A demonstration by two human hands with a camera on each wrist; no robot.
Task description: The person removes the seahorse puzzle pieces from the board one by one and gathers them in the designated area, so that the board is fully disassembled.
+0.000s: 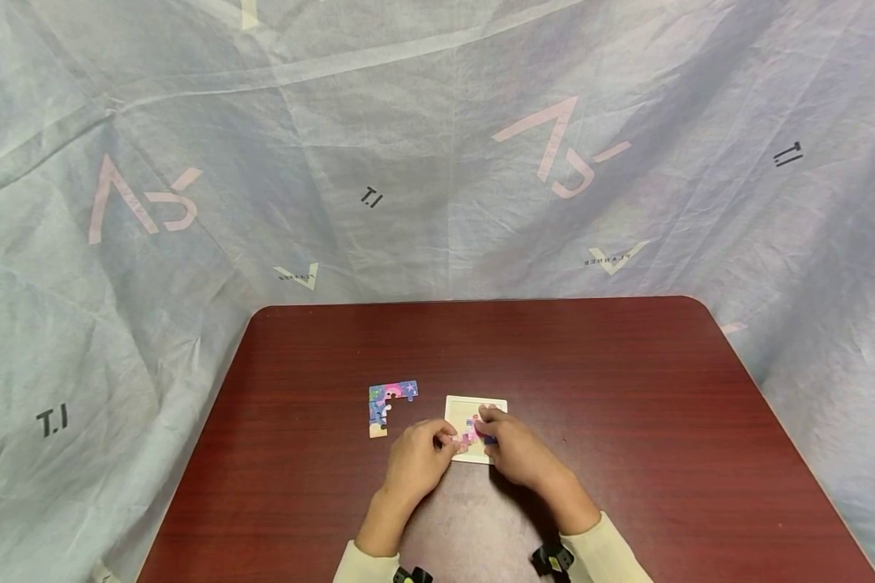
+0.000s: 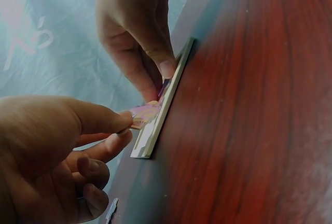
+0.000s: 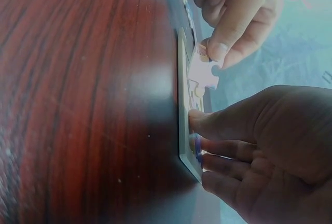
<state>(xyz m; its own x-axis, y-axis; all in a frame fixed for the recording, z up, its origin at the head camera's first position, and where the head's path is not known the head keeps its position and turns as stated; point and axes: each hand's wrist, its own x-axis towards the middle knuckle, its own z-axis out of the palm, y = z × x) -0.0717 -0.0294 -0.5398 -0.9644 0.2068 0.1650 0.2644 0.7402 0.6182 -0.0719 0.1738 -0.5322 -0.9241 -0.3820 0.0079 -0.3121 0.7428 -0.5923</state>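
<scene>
A reddish-brown table [image 1: 591,389] stands before wrinkled pale-grey cloth [image 1: 408,121] printed with letters [image 1: 371,197].

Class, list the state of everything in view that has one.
Cream tray: on the table, partly hidden
Joined pieces: flat, outside the tray
Pink piece: tilted, pinched in the left hand
Left hand: pinching that piece
Right hand: at the tray, grip unclear
Backdrop: hanging, wrinkled

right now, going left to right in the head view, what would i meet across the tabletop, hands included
Joined puzzle pieces → left hand → tray → right hand.
</scene>
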